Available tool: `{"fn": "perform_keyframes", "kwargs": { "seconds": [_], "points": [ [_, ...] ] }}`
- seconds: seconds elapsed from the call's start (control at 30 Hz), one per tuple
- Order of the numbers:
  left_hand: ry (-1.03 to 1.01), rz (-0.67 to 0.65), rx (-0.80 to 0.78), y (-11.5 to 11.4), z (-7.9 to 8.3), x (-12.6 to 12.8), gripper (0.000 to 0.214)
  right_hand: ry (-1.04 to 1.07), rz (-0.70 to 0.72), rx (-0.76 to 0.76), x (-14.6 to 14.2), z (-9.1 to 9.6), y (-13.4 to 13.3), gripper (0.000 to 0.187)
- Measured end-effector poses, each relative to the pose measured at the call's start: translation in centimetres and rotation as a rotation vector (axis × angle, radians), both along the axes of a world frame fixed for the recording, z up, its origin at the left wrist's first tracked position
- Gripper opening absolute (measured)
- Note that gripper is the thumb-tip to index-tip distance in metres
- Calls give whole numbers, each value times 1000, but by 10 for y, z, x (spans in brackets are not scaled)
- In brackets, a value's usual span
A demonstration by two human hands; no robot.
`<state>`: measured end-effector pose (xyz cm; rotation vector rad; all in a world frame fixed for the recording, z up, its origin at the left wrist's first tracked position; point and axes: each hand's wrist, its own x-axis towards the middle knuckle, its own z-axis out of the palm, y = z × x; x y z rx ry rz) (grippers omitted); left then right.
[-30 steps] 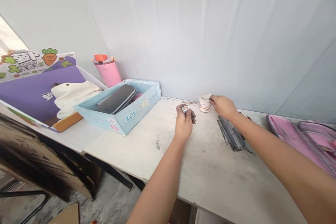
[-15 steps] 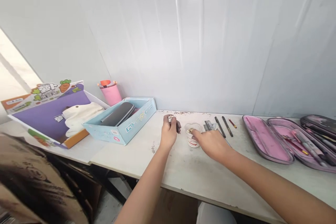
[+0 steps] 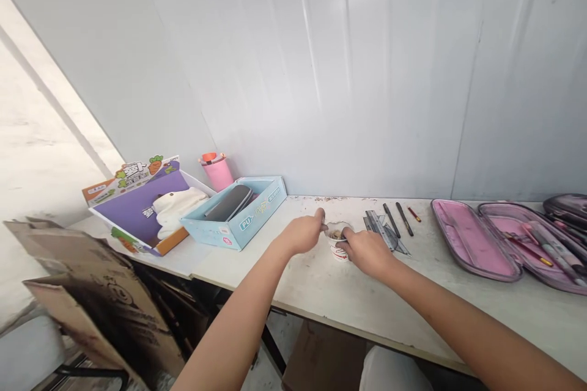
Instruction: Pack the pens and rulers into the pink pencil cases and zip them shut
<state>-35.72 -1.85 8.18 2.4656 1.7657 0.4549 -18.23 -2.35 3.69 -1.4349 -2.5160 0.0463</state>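
Observation:
A paper cup [image 3: 339,252], white with red markings, stands on the table, with small pale and brownish bits inside. My right hand [image 3: 369,252] pinches its right rim, thumb at the mouth and fingers against the side. Close by the cup's left rim is my left hand [image 3: 305,233], fingers curled and thumb raised; whatever it holds is hidden. Just right of the cup lie grey rulers [image 3: 378,226] and a clear set square [image 3: 402,246]. Beyond them are two dark pens [image 3: 404,219] and a short red pencil [image 3: 414,214].
An open pink pencil case [image 3: 477,241] lies on the right, a dark case [image 3: 566,204] behind it. To the left stand a light blue box [image 3: 236,229] with a grey case, a purple display box [image 3: 132,208] with white cloth, and a pink holder [image 3: 217,172]. Cardboard [image 3: 110,293] leans below.
My left hand has moved right, up to the cup's rim, and the small white thing once visible in it is now hidden. My right hand stays at the cup. The view has shifted left.

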Motion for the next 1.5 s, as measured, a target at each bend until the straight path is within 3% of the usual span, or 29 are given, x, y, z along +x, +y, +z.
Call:
{"fn": "perform_keyframes", "kwargs": {
  "seconds": [0.1,0.2,0.43,0.53,0.83,0.97,1.07,1.27,1.5],
  "points": [
    [28,25,45,3,4,-1,14,15,-12,-9,0,-2,1,34],
    [30,-13,-14,3,-2,0,12,22,-9,-17,0,-3,3,34],
    [-558,-45,-173,3,-28,-14,16,22,2,-31,4,-4,16,29],
    [-720,-44,-189,7,-38,-23,17,20,-18,-34,6,-5,32,28],
    [-935,-38,-181,36,-68,-30,16,-16,-195,25,-4,-6,105,33],
    [-955,-62,-165,53,-77,-26,15,-21,-244,34,-9,-5,114,37],
    [-929,-85,-184,59,-83,-26,15,3,-175,67,-16,0,105,36],
    [-831,-101,-204,56,-88,-30,17,-17,139,104,-41,5,90,29],
    [-786,-108,-201,53,-88,-32,13,-179,212,185,-55,-4,89,24]
  ]
}}
